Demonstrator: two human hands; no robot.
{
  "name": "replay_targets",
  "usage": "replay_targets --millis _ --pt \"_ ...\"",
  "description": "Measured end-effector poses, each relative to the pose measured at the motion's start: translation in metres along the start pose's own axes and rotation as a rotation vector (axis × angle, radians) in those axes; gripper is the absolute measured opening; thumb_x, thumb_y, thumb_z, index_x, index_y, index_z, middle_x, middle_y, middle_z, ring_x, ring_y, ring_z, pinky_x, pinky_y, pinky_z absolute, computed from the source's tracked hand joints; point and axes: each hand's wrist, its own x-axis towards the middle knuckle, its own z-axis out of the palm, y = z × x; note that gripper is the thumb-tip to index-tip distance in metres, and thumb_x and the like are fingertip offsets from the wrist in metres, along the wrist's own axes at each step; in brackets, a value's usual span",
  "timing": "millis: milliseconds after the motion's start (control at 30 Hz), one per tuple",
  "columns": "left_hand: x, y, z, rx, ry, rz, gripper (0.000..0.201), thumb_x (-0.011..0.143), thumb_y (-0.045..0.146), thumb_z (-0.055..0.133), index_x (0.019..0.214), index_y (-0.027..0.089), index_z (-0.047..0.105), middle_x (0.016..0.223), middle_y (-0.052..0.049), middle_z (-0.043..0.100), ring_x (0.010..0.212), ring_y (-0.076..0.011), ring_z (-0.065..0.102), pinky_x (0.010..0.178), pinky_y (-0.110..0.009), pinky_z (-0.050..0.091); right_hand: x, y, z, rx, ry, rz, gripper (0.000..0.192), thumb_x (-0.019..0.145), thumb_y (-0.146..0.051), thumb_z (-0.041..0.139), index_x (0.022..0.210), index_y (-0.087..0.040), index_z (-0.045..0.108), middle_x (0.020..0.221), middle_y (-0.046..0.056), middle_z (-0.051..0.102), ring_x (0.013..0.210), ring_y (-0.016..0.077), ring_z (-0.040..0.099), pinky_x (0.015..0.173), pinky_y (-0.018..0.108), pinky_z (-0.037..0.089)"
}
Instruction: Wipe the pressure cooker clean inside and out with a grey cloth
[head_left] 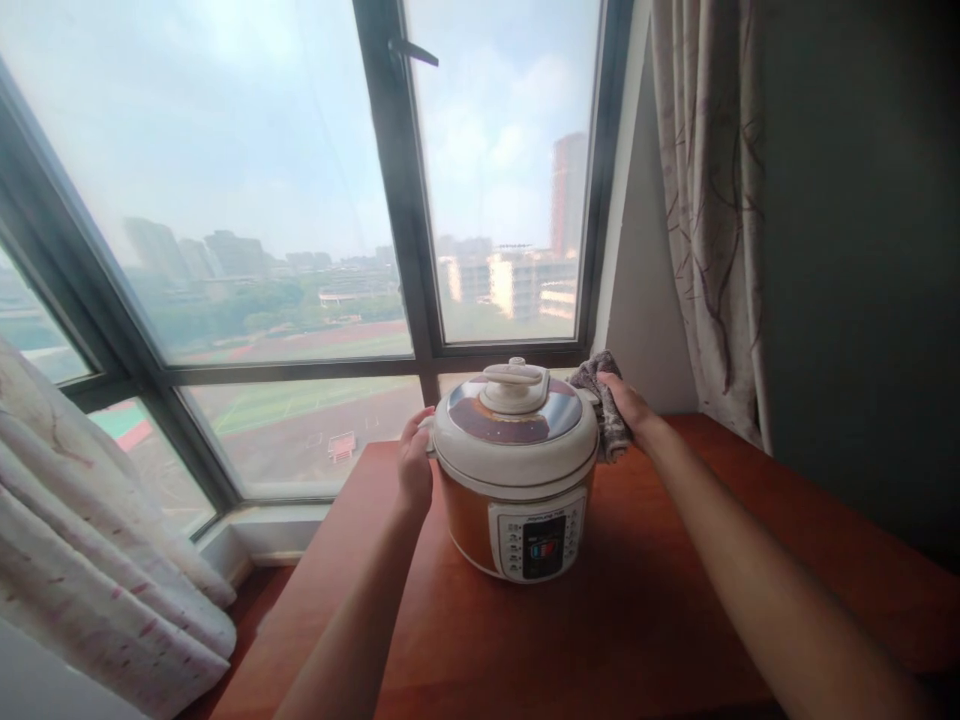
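An orange and cream electric pressure cooker stands on a reddish wooden table, its control panel facing me. My left hand grips the cooker's left side handle. My right hand holds a grey patterned cloth pressed against the right side of the lid rim. The lid with its cream knob is on the pot.
A large dark-framed window lies just behind the table, with a city view. A patterned curtain hangs at the right beside a dark wall. Another light curtain bunches at the lower left.
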Motion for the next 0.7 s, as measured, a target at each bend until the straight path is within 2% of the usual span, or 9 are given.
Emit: replay_targets --millis 133,233,300,433,567,700 --pt "-0.002 0.003 0.001 0.007 0.017 -0.001 0.042 0.075 0.038 0.058 0.11 0.016 0.069 0.099 -0.007 0.069 0.092 -0.0238 0.06 0.08 -0.033 0.045 -0.02 0.008 0.0 0.184 -0.11 0.087 0.057 0.092 -0.053 0.03 0.09 -0.018 0.074 0.069 0.01 0.074 0.076 0.0294 0.073 0.071 0.042 0.057" --pt "-0.004 0.005 0.002 -0.005 0.013 -0.016 0.044 0.075 0.037 0.056 0.112 0.015 0.067 0.099 -0.007 0.069 0.091 -0.0233 0.06 0.08 -0.032 0.045 -0.047 0.019 0.005 0.531 -0.118 0.241 0.051 0.09 -0.054 0.035 0.1 -0.019 0.072 0.083 0.01 0.077 0.083 0.0298 0.073 0.077 0.045 0.057" --pt "-0.004 0.007 0.004 0.002 0.015 -0.011 0.044 0.075 0.035 0.055 0.112 0.015 0.067 0.1 -0.007 0.069 0.093 -0.0232 0.06 0.081 -0.032 0.044 -0.066 0.023 0.009 0.723 -0.055 0.316 0.043 0.087 -0.052 0.043 0.101 -0.021 0.07 0.088 0.008 0.077 0.085 0.0291 0.073 0.079 0.045 0.058" --pt "-0.006 0.01 0.005 0.041 0.031 0.01 0.043 0.074 0.033 0.053 0.11 0.014 0.067 0.102 -0.007 0.068 0.097 -0.0233 0.059 0.083 -0.031 0.044 -0.097 0.022 0.014 0.934 0.136 0.44 0.032 0.081 -0.045 0.054 0.099 -0.022 0.069 0.091 0.002 0.077 0.084 0.0241 0.072 0.079 0.041 0.059" --pt "-0.006 0.012 0.005 0.04 0.012 -0.004 0.044 0.076 0.034 0.053 0.112 0.013 0.066 0.102 -0.008 0.068 0.095 -0.0224 0.059 0.082 -0.03 0.044 -0.119 0.013 0.018 0.945 0.221 0.465 0.036 0.08 -0.047 0.06 0.103 -0.021 0.07 0.095 0.002 0.077 0.086 0.0236 0.071 0.078 0.039 0.059" --pt "-0.005 0.011 0.002 0.055 0.002 0.007 0.042 0.076 0.033 0.053 0.11 0.014 0.067 0.102 -0.007 0.068 0.098 -0.0226 0.058 0.084 -0.03 0.044 -0.144 0.007 0.028 0.707 0.377 0.366 0.043 0.077 -0.051 0.065 0.104 -0.017 0.069 0.095 0.003 0.076 0.089 0.0243 0.069 0.076 0.035 0.055"
